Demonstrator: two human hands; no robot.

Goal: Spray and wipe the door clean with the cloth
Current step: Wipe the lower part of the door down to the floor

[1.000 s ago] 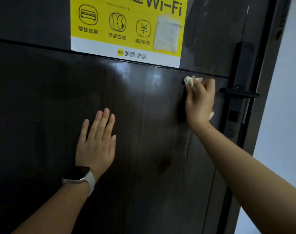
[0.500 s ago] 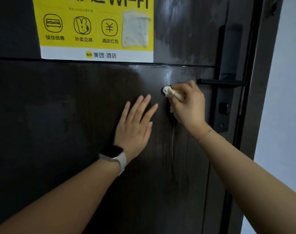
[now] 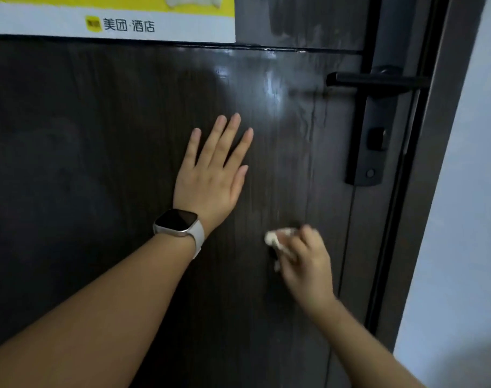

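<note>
My left hand (image 3: 213, 175) lies flat on the door (image 3: 98, 163), fingers (image 3: 233, 127) straight and spread, palm bracing on the dark wood panel near the middle. My right hand (image 3: 306, 264) sits lower and to the right, fingers curled and clamped on the cloth (image 3: 275, 238), a small pale wad bunched up and pressed against the panel below the handle (image 3: 378, 79); the hand is motion-blurred so exact finger placement is hard to read. Wet sheen and streaky runs show on the panel between the handle and my left hand, and a dull smeared patch sits on the upper panel right of the poster (image 3: 112, 21). Risks as I judge them: the cloth is wadded so small that it covers little per pass, so likely streaks and missed strips, especially the runs dripping down near the lock plate (image 3: 376, 141). Liquid could creep into the lock or keyhole if I push it that way. My bare left palm on the damp face can leave prints on a part already wiped, or slip if the surface is slick. Wiping up near the poster edge could wet or lift the paper. The watch (image 3: 179, 222) on my left wrist may catch spray. No spray bottle is in view, so re-wetting means letting go of the door.
</note>
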